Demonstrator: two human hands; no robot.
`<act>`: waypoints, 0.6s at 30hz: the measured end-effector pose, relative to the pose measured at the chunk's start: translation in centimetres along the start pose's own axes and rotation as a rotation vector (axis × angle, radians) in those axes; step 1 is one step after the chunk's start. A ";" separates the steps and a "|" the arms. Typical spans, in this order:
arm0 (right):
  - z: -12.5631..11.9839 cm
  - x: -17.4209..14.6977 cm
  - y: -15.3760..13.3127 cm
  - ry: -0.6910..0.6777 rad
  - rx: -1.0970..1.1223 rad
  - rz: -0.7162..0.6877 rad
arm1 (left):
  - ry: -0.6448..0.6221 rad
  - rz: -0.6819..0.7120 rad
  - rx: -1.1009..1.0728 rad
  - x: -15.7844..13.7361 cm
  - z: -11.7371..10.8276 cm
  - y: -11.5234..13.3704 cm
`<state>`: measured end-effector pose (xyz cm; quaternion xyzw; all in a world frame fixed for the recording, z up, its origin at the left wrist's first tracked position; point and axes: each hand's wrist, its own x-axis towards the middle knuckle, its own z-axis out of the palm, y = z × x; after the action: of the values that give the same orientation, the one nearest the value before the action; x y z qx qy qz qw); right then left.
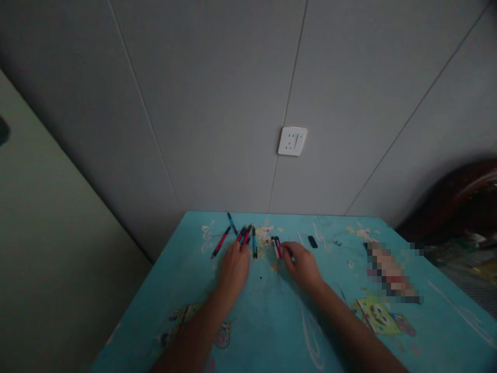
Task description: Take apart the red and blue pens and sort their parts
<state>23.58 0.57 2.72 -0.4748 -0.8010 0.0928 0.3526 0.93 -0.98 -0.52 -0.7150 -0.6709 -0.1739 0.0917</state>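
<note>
My left hand (235,264) is closed around the near ends of several pens (244,234), red, blue and black, bunched together on the blue table. Just right of that bunch lies a blue and black pen (254,243). A red and black pen (221,242) rests to its left, with another blue pen (232,223) farther back. My right hand (302,263) has its fingertips pinched at a red pen (278,247). Alongside that one is a white pen (275,247). The exact fingertip contact is small and dim.
The blue tabletop (272,321) carries cartoon prints. A small black object (312,241) and a thin white stick (300,238) lie beyond my right hand. A blurred-out flat item (392,272) is at the right. Behind stands a grey wall with a socket (292,141).
</note>
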 end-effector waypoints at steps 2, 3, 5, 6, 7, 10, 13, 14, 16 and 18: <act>1.2 0.2 -0.7 0.010 0.063 0.023 | -0.023 -0.024 -0.013 -0.3 -0.3 0.1; 1.6 -0.1 -0.6 0.013 0.094 0.046 | -0.043 -0.041 -0.018 -0.4 -0.5 0.1; 1.9 -1.2 -0.1 -0.008 0.147 0.092 | -0.087 -0.072 -0.014 -0.5 -0.8 0.2; 1.8 -1.7 0.2 -0.031 0.169 0.111 | -0.106 -0.086 -0.005 -0.5 -1.0 0.2; 1.6 -2.2 0.6 -0.055 0.191 0.127 | -0.119 -0.095 0.006 -0.5 -1.2 0.3; 0.8 -2.7 1.2 -0.089 0.246 0.168 | -0.131 -0.060 0.020 -0.7 -1.9 0.5; 0.1 -2.2 1.0 -0.056 0.312 0.203 | -0.100 0.133 -0.070 -0.9 -2.4 0.7; 0.0 -2.0 0.8 -0.048 0.345 0.213 | -0.085 0.213 -0.116 -1.0 -2.5 0.9; -0.2 -1.7 0.5 -0.050 0.432 0.228 | -0.057 0.330 -0.203 -1.2 -2.6 1.3; -0.3 -1.7 0.3 -0.069 0.515 0.234 | -0.038 0.406 -0.294 -1.4 -2.6 1.8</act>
<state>24.53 -0.71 1.99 -0.4554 -0.7024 0.3493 0.4210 2.38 -3.39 1.54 -0.8439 -0.4827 -0.2341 0.0072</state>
